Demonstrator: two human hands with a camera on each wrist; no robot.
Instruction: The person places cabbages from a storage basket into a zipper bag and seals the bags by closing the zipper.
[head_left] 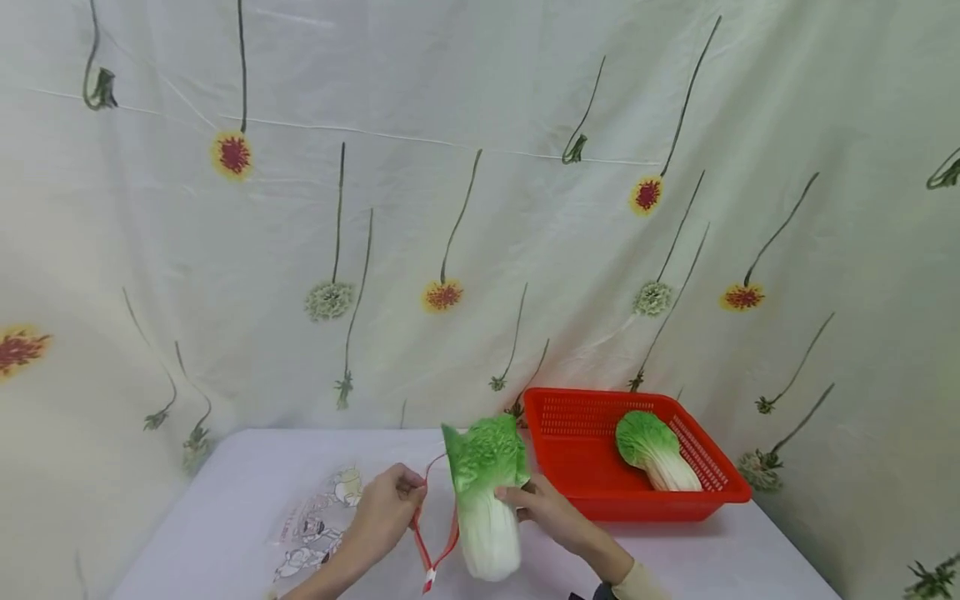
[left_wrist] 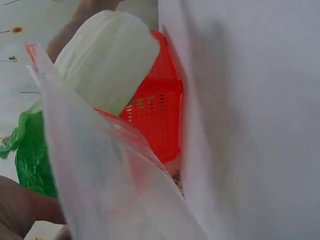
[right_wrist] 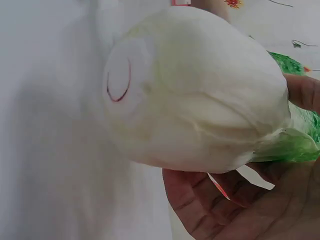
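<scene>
My left hand (head_left: pixel 386 508) pinches the red-edged rim of a clear zip bag (left_wrist: pixel 115 175) between thumb and fingers. The bag's mouth gapes, its red rim (head_left: pixel 422 533) forming a narrow loop with a slider at the lower end. Cartoon figures are printed on the clear plastic to the left. My right hand (head_left: pixel 553 515) grips a napa cabbage (head_left: pixel 489 533) around its middle, leaves up and white base down, just right of the bag's mouth. In the right wrist view, the cabbage's base (right_wrist: pixel 125 80) shows a curved reddish mark, with fingers curled beneath it.
A red perforated basket (head_left: pixel 585 507) stands at the back right of the white table (head_left: pixel 225 517). A second napa cabbage (head_left: pixel 660 454) lies inside it. Behind the table hangs a pale curtain (head_left: pixel 420 350) with a flower print.
</scene>
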